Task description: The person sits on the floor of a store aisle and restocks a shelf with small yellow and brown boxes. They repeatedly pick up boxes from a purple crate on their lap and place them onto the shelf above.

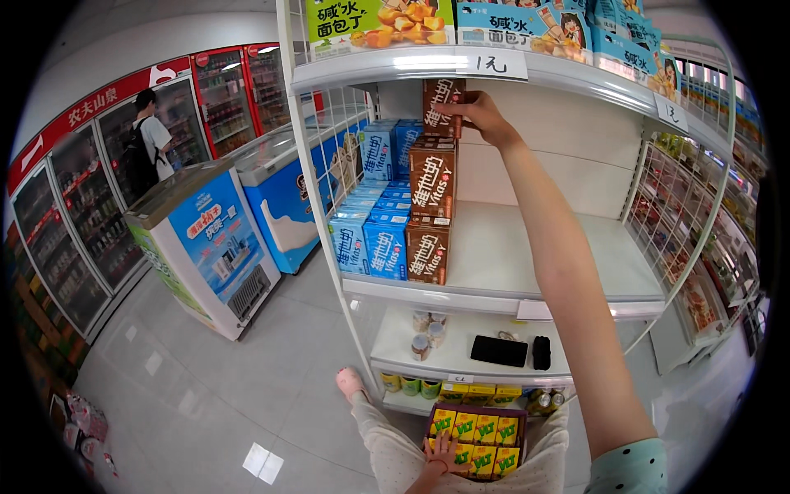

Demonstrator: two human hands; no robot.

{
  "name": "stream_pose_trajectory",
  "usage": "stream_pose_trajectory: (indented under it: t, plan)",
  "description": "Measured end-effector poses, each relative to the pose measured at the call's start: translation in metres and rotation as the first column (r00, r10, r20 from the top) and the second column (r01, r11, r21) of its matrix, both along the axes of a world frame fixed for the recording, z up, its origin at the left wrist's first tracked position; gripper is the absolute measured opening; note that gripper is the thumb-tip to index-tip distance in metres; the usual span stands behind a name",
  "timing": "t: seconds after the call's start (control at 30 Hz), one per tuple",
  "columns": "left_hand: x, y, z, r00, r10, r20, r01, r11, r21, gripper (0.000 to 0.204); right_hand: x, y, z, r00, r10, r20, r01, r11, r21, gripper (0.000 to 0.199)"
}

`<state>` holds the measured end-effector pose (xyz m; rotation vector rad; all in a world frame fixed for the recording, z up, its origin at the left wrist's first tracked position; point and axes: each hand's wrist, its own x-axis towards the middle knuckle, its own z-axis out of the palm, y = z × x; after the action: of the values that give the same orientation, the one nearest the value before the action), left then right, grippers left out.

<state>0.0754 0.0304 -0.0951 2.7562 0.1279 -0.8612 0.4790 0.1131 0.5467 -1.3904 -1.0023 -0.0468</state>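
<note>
My right arm reaches up to the shelf, and my right hand (485, 119) grips a brown drink carton (439, 119) at the top of a stack. Below it are more brown cartons (430, 183), piled at the front of the white shelf (510, 255). Light-blue cartons (350, 243) and darker blue cartons (386, 247) stand in rows to their left. Low in front of me, my left hand (443, 457) lies with fingers spread on yellow drink cartons (486, 428) packed in a dark purple box (476, 409) between my legs.
Overhead, a shelf edge (370, 72) carries snack boxes (527, 26). The lower shelf holds small jars (420, 346), a black phone (499, 351) and a small black item (541, 352). Chest freezers (202, 247) stand left; a person (152, 140) is by glass-door fridges (90, 198). Wire side panels (671, 206) flank the shelves.
</note>
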Motion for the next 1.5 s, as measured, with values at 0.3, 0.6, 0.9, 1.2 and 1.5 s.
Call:
stream_pose_trajectory:
  t: [0.3, 0.6, 0.9, 1.2, 1.5]
  plan:
    - [-0.002, -0.002, 0.011, 1.000, -0.010, 0.014, 0.009, 0.998, 0.060, 0.119, -0.003, -0.033, 0.005, 0.998, -0.053, 0.029, 0.054, 0.998, -0.039, 0.041]
    - [-0.017, 0.007, -0.045, 0.883, 0.097, 0.459, -0.056, 0.993, -0.103, 0.121, -0.017, -0.087, -0.003, 0.994, -0.108, -0.001, 0.108, 0.994, -0.033, 0.044]
    - [-0.009, 0.001, 0.007, 0.997, 0.012, 0.077, -0.017, 0.998, 0.058, 0.122, -0.079, -0.208, -0.090, 0.981, -0.102, -0.162, 0.128, 0.980, 0.154, 0.065]
    - [-0.002, 0.001, 0.024, 0.719, 0.547, 0.430, -0.242, 0.776, -0.582, 0.072, -0.230, -0.357, -0.271, 0.961, 0.009, -0.275, 0.025, 0.992, 0.121, 0.103]
    - [0.002, -0.030, 0.106, 0.681, 0.110, -0.724, -0.533, -0.604, -0.593, 0.053, -0.380, -0.320, -0.435, 0.253, -0.159, -0.954, 0.232, 0.968, -0.100, 0.061]
